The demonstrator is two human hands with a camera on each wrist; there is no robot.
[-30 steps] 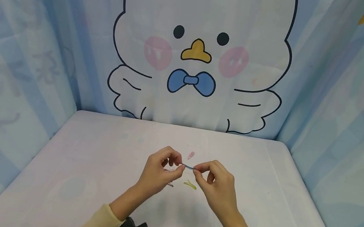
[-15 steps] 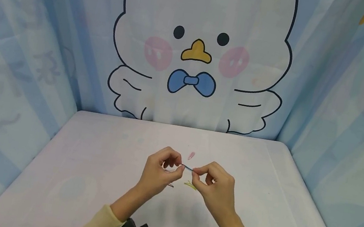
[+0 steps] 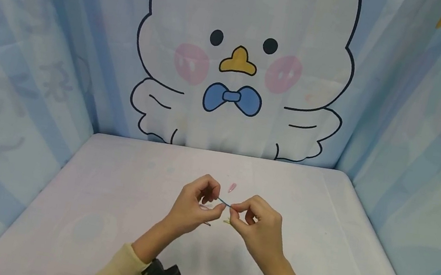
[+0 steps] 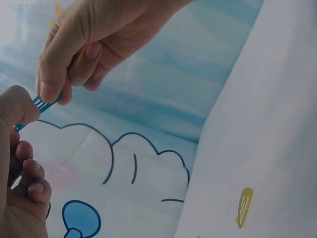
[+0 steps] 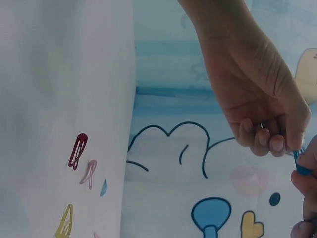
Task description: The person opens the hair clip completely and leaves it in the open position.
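Note:
A slim blue hair clip (image 3: 224, 202) is held in the air between the two hands. My left hand (image 3: 192, 207) pinches its left end between thumb and finger, and my right hand (image 3: 261, 228) pinches the other end. Close up in the left wrist view, slots show in the blue hair clip (image 4: 43, 104), whose ends are hidden by fingertips. Below the hands, a pink hair clip (image 3: 232, 187) and a partly covered yellow hair clip (image 3: 226, 221) lie on the table. The right wrist view also shows a dark red hair clip (image 5: 78, 151) there.
The white-covered table (image 3: 104, 215) reaches back to a blue curtain printed with a cartoon bird (image 3: 244, 26). Curtains also hang at both sides. Beside a second pink hair clip (image 5: 90, 172) lies a small blue piece (image 5: 104, 187). Each wrist wears a black camera mount (image 3: 162, 274).
My right hand has shifted slightly left, covering more of the yellow hair clip. The blue hair clip now slopes down more steeply to the right. Both hands keep their pinch.

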